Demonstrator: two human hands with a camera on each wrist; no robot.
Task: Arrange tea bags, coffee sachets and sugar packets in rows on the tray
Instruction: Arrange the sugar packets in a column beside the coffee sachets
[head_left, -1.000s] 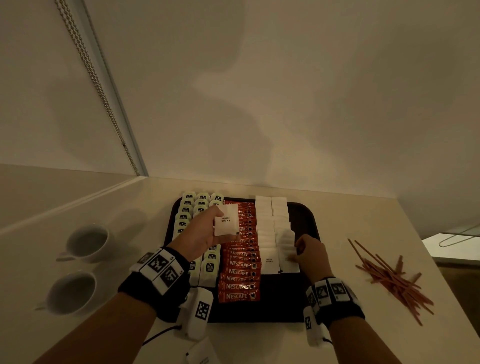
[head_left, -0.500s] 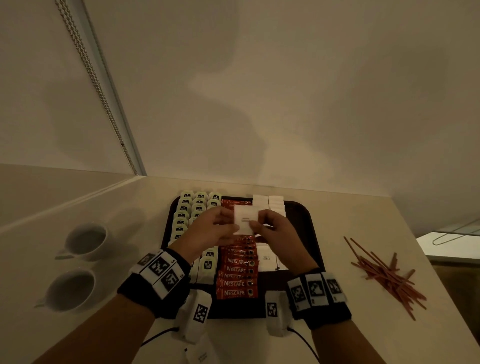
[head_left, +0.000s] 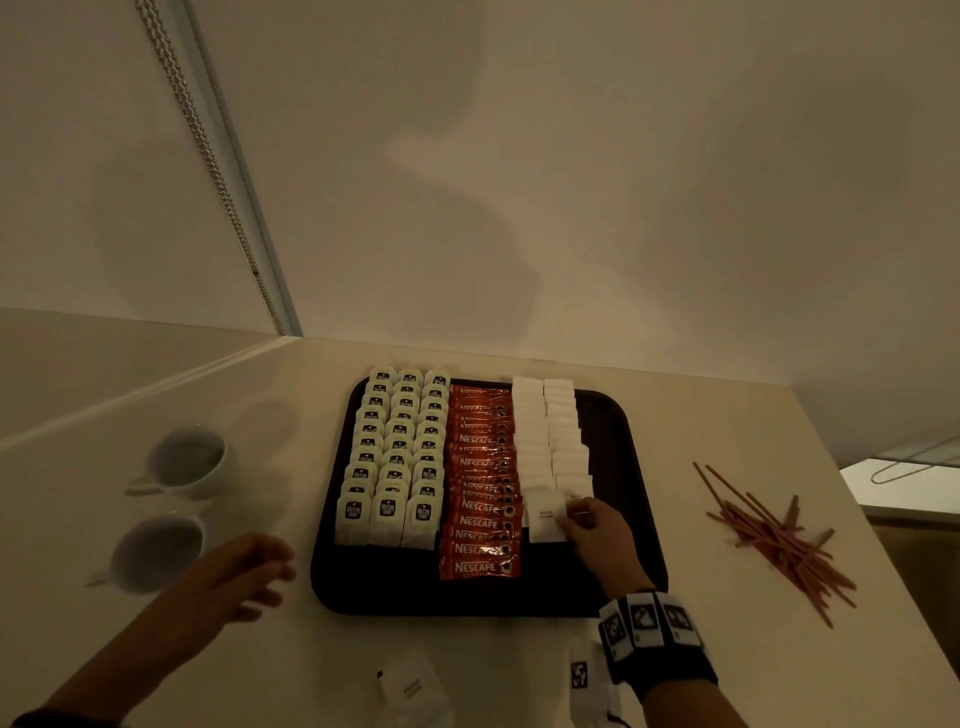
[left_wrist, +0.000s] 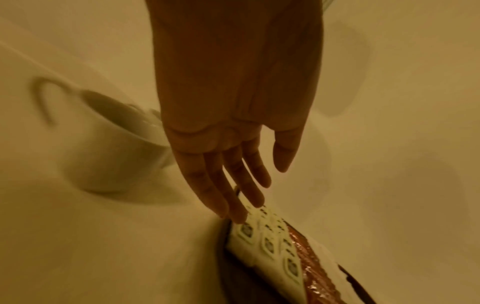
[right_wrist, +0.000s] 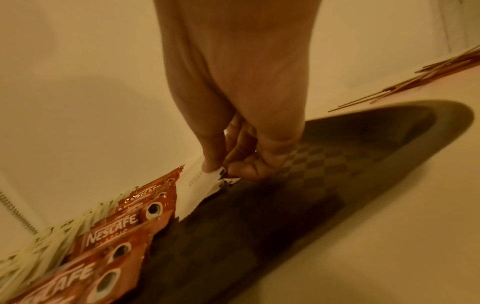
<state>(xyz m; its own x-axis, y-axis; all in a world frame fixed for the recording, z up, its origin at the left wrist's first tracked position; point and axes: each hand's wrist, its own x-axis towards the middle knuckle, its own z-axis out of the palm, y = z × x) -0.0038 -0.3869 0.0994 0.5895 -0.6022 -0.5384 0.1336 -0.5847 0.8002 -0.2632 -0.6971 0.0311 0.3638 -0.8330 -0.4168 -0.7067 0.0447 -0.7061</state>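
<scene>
Whereas half a second earlier both hands had met over the tray's middle, passing a sugar packet (head_left: 544, 516) between them, the right hand (head_left: 597, 535) alone now pinched that flat white paper square at the near end of the sugar rows, on the dark checker-textured tray (head_left: 644, 519). The left hand (head_left: 228, 582) had drawn back left of the tray, fingers straight and empty, near two white cups (head_left: 156, 551). Glossy red coffee sachets (head_left: 480, 483) overlapped beside pale tea bags (head_left: 395, 462).

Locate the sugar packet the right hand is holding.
In the head view, the sugar packet lies at the near end of the sugar rows on the tray, right of the Nescafe sachets, pinched by the right hand.
</scene>
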